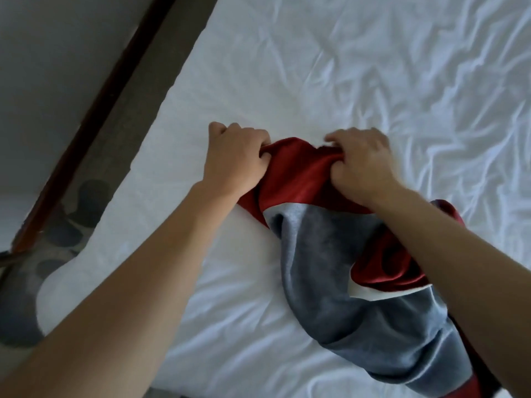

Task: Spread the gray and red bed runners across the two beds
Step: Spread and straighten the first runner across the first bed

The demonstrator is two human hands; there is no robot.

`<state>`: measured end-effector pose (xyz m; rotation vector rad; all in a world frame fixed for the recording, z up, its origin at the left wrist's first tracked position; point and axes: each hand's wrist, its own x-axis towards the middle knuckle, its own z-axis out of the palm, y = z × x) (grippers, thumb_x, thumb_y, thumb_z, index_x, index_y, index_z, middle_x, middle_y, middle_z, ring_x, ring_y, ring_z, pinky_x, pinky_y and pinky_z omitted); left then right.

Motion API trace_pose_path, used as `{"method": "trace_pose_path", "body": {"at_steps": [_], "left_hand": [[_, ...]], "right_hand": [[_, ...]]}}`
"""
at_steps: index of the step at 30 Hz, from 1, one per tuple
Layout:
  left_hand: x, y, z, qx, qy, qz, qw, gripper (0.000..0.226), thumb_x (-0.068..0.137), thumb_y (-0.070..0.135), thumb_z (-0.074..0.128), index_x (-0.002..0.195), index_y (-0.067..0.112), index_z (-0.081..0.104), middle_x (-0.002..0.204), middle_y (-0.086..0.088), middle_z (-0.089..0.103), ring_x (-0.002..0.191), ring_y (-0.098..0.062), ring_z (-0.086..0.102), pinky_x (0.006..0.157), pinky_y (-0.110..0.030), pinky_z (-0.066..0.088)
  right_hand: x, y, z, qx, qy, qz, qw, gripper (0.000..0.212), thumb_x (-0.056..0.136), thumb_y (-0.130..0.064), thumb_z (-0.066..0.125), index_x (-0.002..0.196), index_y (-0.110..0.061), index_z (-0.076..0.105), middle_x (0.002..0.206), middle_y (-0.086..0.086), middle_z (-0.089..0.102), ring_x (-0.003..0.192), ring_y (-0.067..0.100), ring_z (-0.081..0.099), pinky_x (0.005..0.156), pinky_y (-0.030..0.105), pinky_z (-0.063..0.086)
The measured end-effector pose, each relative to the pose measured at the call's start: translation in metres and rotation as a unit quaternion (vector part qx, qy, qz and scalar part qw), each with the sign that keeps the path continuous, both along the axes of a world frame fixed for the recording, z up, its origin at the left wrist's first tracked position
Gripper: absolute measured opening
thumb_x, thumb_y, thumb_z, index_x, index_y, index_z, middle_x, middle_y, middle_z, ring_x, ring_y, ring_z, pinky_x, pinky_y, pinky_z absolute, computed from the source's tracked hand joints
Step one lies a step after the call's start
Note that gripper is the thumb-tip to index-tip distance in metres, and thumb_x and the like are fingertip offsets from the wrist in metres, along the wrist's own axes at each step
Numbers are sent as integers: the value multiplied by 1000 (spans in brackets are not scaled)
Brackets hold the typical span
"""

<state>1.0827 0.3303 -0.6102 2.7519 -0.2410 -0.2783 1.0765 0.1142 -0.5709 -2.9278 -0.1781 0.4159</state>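
Note:
A gray and red bed runner lies bunched up on a bed with a wrinkled white sheet. Its red end points away from me and the gray part trails back toward the lower right. My left hand grips the left corner of the red end. My right hand grips the red end's right side, fingers curled into the cloth. Both hands rest low on the sheet, close together. Only one bed and one runner are in view.
The bed's left edge runs diagonally from the top centre to the lower left. Beside it are a dark wooden strip, a pale wall and a patterned carpet with dark round spots.

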Motion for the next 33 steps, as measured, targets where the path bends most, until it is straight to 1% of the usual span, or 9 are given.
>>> {"method": "trace_pose_path", "body": {"at_steps": [2, 5, 9, 13, 18, 23, 26, 29, 33], "left_hand": [[-1, -9, 4, -6, -11, -5, 1000, 11, 88, 27, 51, 85, 28, 62, 78, 5, 65, 82, -22, 55, 80, -36, 23], [-2, -4, 6, 18, -35, -4, 999, 9, 86, 25, 49, 78, 28, 51, 76, 3, 64, 77, -23, 54, 74, -34, 19], [-10, 15, 0, -2, -6, 23, 1000, 10, 87, 31, 52, 88, 29, 62, 75, 9, 62, 78, -19, 55, 75, -33, 19], [-23, 15, -2, -36, -4, 26, 999, 13, 89, 33, 55, 97, 28, 64, 79, 9, 65, 82, -18, 57, 83, -35, 27], [-14, -3, 2, -56, -20, 40, 997, 14, 87, 28, 53, 94, 28, 64, 77, 9, 66, 78, -16, 59, 83, -34, 28], [-24, 1, -2, -122, 11, 105, 987, 9, 85, 34, 66, 92, 30, 62, 71, 15, 64, 75, -9, 62, 79, -30, 25], [-37, -17, -6, -142, 28, 84, 986, 12, 89, 38, 61, 94, 30, 68, 78, 13, 69, 81, -10, 63, 78, -32, 24], [-42, -46, -6, -142, 38, 65, 987, 13, 91, 32, 55, 80, 26, 59, 65, 9, 60, 72, -18, 59, 76, -35, 29], [-42, -62, -4, -267, 108, 134, 948, 15, 88, 36, 63, 81, 25, 58, 69, 11, 65, 66, -6, 62, 74, -31, 47]], "right_hand": [[-2, 38, 0, 51, -12, 57, 997, 54, 72, -9, 50, 125, -13, 64, 114, 8, 69, 107, 31, 59, 116, 46, 25], [1, 74, -5, 85, -37, 75, 993, 43, 81, -12, 53, 123, -12, 62, 107, 5, 70, 104, 28, 60, 115, 46, 26], [7, 72, -17, 3, -55, 94, 994, 27, 89, -12, 48, 102, -15, 71, 90, 4, 68, 92, 27, 58, 111, 36, 27], [7, 48, -13, -25, -35, 4, 999, 26, 89, -11, 49, 100, -15, 71, 93, 4, 70, 93, 26, 59, 114, 42, 27], [-2, 67, -12, 17, -37, 87, 995, 22, 87, -18, 53, 103, -17, 69, 88, 1, 69, 92, 24, 60, 120, 41, 17], [16, 34, -7, 25, -102, -68, 992, 20, 86, -13, 54, 95, -13, 72, 83, 7, 71, 82, 29, 60, 107, 42, 35], [16, 18, -6, 16, -71, -61, 996, 24, 84, -19, 57, 104, -17, 70, 87, 2, 70, 90, 26, 60, 118, 46, 22], [12, 23, -7, 47, -27, 0, 999, 40, 80, -25, 61, 120, -25, 62, 104, -5, 70, 104, 19, 60, 122, 47, 9], [14, 31, -8, 113, -83, -2, 990, 19, 83, -14, 59, 98, -20, 69, 86, -5, 70, 80, 15, 57, 109, 39, 35]]}}
